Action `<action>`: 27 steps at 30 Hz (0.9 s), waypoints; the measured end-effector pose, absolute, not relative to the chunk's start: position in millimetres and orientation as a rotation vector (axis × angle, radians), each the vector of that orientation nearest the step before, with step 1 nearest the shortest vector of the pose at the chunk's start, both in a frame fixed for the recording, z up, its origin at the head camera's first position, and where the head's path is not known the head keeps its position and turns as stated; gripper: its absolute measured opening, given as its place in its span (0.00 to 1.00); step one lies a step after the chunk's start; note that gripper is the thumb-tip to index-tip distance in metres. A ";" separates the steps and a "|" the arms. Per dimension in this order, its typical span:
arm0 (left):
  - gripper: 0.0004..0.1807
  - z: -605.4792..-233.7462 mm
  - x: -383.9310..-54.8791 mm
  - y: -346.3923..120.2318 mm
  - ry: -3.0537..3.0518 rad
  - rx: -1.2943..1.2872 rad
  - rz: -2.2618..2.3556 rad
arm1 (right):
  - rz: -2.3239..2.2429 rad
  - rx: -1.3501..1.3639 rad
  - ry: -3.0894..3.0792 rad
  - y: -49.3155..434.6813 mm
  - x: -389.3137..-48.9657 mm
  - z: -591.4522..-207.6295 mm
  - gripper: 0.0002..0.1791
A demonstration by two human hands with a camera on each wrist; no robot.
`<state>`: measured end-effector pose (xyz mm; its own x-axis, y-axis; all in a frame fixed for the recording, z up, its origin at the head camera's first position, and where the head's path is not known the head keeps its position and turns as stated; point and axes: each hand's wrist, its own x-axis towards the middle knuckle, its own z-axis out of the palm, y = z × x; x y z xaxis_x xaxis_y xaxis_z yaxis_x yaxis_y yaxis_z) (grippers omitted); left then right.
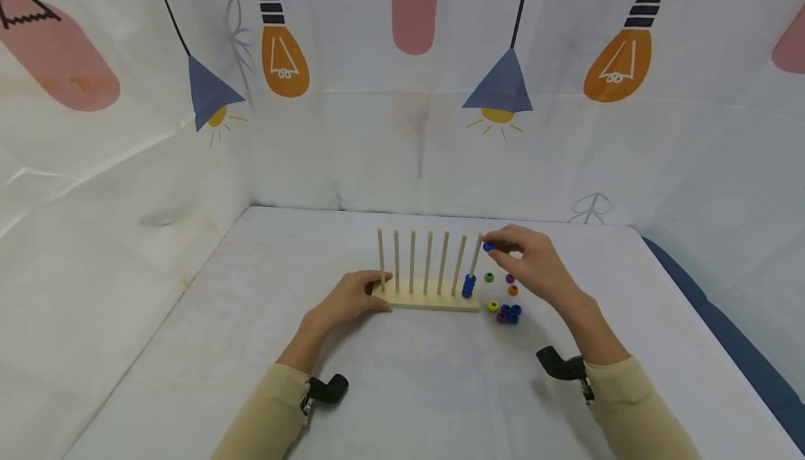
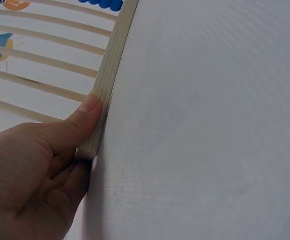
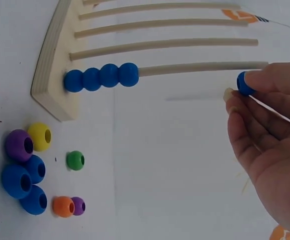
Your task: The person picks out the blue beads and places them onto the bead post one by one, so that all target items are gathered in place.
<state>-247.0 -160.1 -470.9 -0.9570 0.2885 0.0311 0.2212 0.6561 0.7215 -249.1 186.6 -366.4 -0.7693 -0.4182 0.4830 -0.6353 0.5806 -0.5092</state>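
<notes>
A pale wooden base carries a row of several upright pegs. My left hand grips the base's left end, with the thumb along its front edge. At the far right peg, several blue beads are stacked at the bottom. My right hand pinches one blue bead between thumb and fingertips, right beside the top of that peg. In the right wrist view the bead lies just off the peg's tip.
Loose beads lie on the white table right of the base: several blue ones, a yellow bead, a green bead, an orange bead and two purple ones. A printed white cloth hangs behind.
</notes>
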 end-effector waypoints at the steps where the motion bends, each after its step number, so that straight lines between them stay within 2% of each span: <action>1: 0.35 -470.7 -247.1 -160.3 2.782 0.431 1.192 | 0.989 0.863 -2.501 186.4 -248.9 -364.5 0.13; 27: 0.35 -466.5 -240.9 -161.1 2.792 0.465 1.184 | 0.979 0.855 -2.415 178.1 -242.7 -340.7 0.13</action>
<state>-240.9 -161.1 -466.5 -0.9514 0.3040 0.0497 0.2471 0.6567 0.7125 -242.7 178.1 -340.7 -0.7346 -0.3887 0.5562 -0.6663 0.5683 -0.4828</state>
